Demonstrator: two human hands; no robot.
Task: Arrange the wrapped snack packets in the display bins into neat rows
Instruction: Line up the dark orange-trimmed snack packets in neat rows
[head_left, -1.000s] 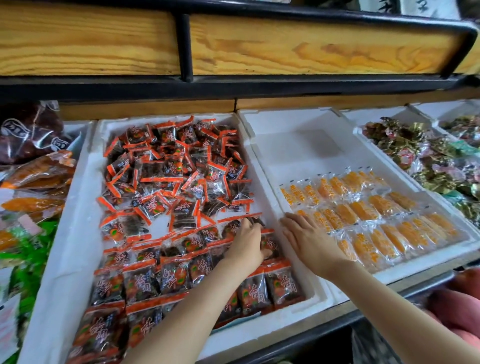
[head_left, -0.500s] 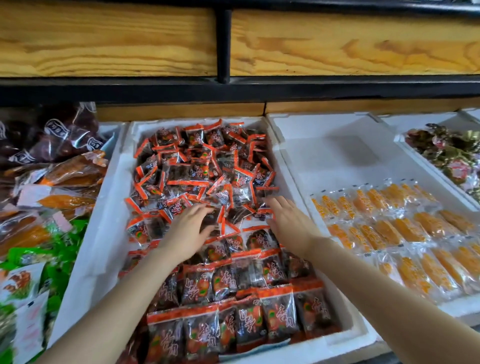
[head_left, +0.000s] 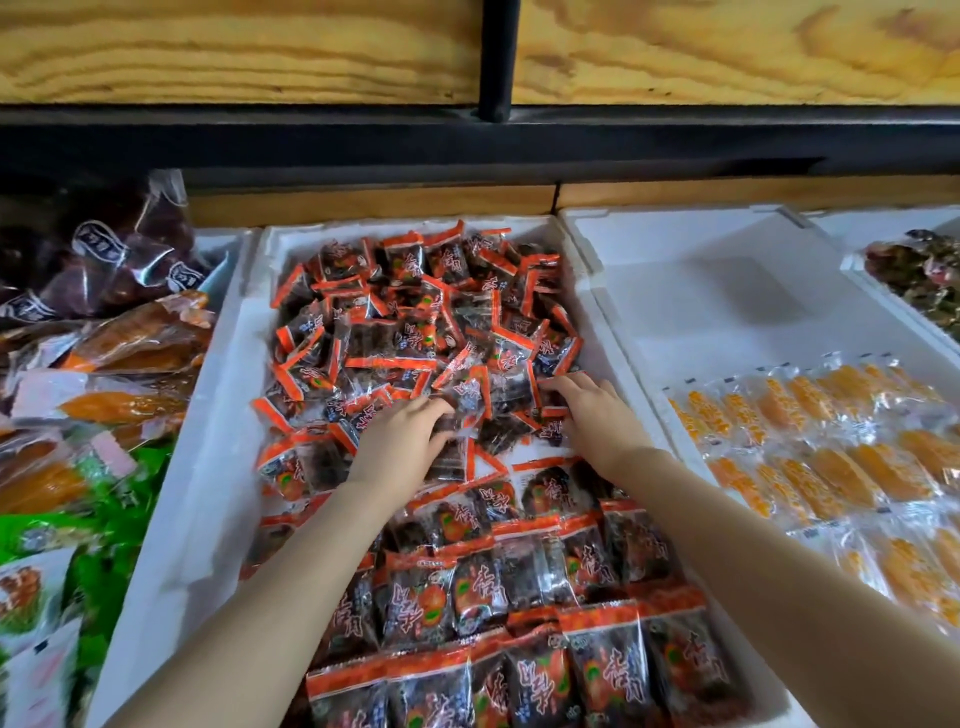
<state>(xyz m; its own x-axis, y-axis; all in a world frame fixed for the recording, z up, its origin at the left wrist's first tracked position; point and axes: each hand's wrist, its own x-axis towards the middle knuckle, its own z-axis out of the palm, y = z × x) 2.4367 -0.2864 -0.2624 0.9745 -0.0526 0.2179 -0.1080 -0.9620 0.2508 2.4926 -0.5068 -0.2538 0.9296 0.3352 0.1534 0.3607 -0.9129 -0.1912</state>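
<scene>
Both hands are in the middle bin (head_left: 228, 415) — my left hand (head_left: 400, 447) has its fingers bent down onto the loose snack packets (head_left: 415, 322), though I can't tell whether it pinches one; my right hand (head_left: 589, 415) lies spread and relaxed on packets by the right wall. The near half sits in tidy rows (head_left: 519, 571), the far half is a jumble. Best bet: draw a few down at a time, labels up, lapping the last row. The heap itself is the obstacle — slick wrappers slide. Orange packets (head_left: 831, 441) in the next bin (head_left: 727, 291) are lined up; mixed bags (head_left: 130, 338) crowd the left.
</scene>
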